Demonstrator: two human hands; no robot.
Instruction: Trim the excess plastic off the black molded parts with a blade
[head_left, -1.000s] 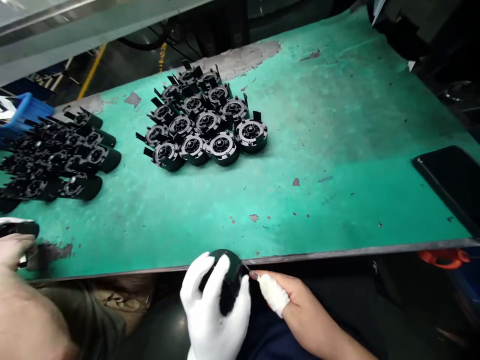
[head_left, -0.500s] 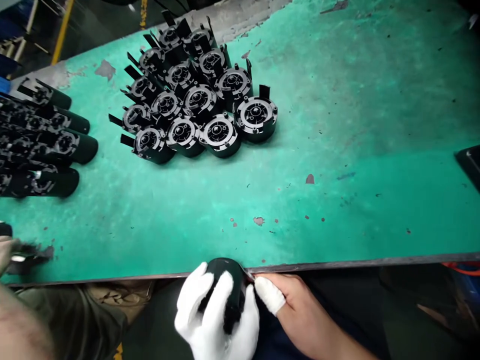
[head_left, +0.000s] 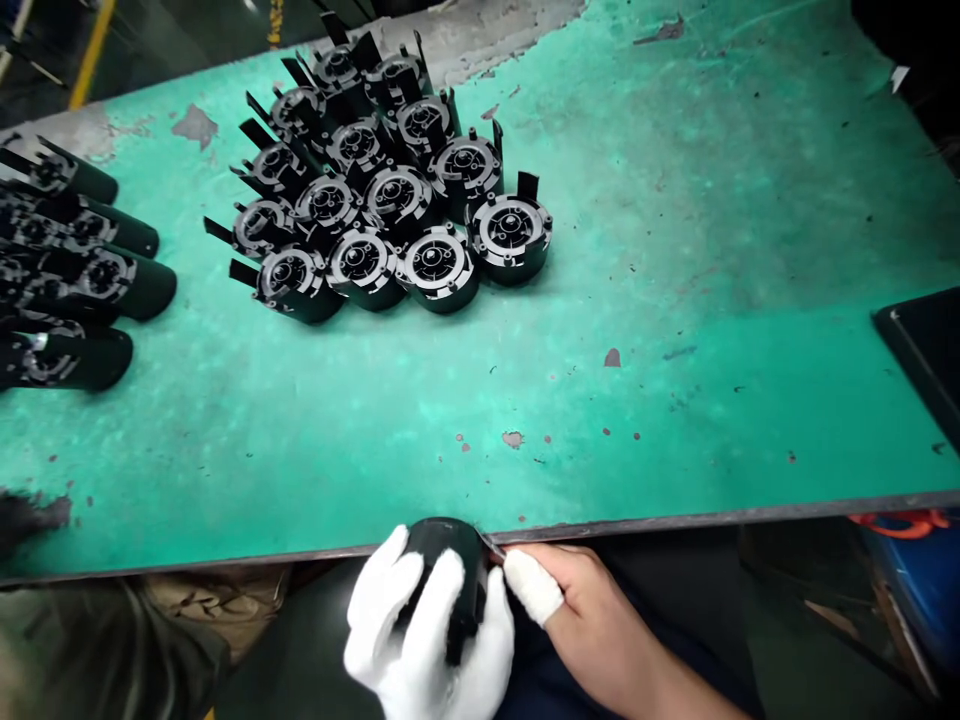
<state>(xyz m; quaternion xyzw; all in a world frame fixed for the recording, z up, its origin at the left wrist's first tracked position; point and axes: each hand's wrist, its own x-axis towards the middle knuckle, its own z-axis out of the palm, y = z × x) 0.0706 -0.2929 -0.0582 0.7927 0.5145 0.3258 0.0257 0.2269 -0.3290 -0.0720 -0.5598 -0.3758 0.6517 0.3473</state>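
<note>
My left hand, in a white glove, is wrapped round a black cylindrical plastic housing at the table's front edge. To its right, my right hand is bare apart from a white cover on the thumb. Pinched between that thumb and finger is a thin blade, its tip against the housing's right rim. The blade's handle, if there is one, is hidden in the hand. The housing's lower end is covered by the glove.
Several similar black housings stand grouped on the green table, with upright tabs. Another group of housings is at the left. A black flat object lies at the right edge. A person's clothed leg shows at lower left.
The view has shifted slightly to the right, so the other person's hand at the left has left the frame. My hands keep the same hold on the housing and blade.
</note>
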